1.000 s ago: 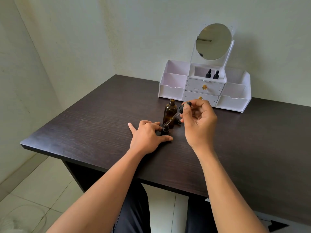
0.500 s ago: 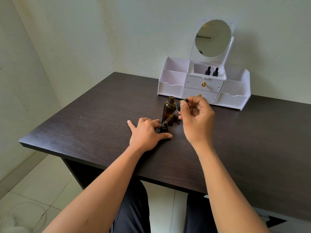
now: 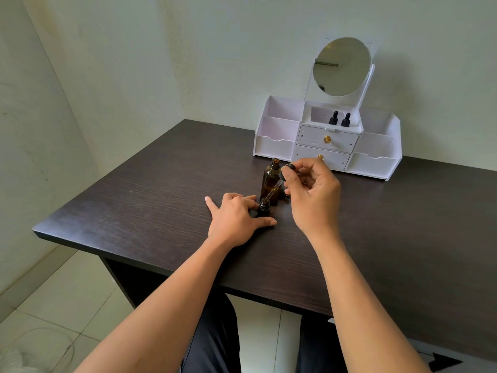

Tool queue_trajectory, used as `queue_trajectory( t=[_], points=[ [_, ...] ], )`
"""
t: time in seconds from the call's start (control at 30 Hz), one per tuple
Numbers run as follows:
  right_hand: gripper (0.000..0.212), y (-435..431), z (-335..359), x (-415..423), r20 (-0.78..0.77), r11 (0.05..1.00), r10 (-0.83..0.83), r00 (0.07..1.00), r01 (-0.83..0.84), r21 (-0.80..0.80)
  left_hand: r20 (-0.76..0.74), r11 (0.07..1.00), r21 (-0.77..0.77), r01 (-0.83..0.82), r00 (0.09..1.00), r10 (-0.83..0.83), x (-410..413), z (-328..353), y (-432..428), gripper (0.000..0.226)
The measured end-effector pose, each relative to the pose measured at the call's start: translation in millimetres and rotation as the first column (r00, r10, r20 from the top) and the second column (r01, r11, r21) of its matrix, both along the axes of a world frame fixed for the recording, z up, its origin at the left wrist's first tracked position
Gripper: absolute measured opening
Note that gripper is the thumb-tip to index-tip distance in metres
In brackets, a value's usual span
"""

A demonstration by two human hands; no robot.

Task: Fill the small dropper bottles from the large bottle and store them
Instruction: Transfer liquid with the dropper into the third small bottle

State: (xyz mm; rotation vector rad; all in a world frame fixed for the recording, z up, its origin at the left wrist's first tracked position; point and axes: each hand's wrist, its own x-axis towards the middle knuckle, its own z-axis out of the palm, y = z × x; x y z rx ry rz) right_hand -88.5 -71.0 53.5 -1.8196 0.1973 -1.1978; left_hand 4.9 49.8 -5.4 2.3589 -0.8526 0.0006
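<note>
The small dropper bottle stands upright and uncapped on the dark wood-grain surface, near the person's side of it. The left hand lies palm down on the surface. Its grip is closed on the bottle's lower body, with the thumb along the near side and the index finger curled round the far side. The other fingers spread flat to the left.

A dropper slants down from the upper right, and the tip of its glass tube sits at or just inside the bottle's open neck. The right hand hovers above the surface. Its grip is pinched on the dropper's black rubber bulb between thumb and forefinger, and the remaining fingers are curled loosely behind.

The large bottle, amber glass with a bare threaded neck, stands upright just behind the small one. It is close enough that the tube crosses in front of it. A small dark object sits on the surface beside its base, mostly hidden by the right hand, and I cannot tell what it is.

At the back of the surface, against the wall, sits a white organizer with open side bins and two drawers with gold knobs. A round mirror rises above its middle. Two capped dropper bottles stand side by side in its central top compartment. Pale floor tiles show below the surface's left edge.
</note>
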Motion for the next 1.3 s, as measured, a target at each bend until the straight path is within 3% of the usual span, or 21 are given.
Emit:
queue_trajectory(
  t=[1.3],
  points=[
    [0.015,0.8,2.5,-0.3,-0.032,0.999,0.032,0.999,-0.032,0.000,0.005,1.000,0.025,-0.006,1.000,0.006,1.2,-1.1,-1.3,0.060]
  ],
)
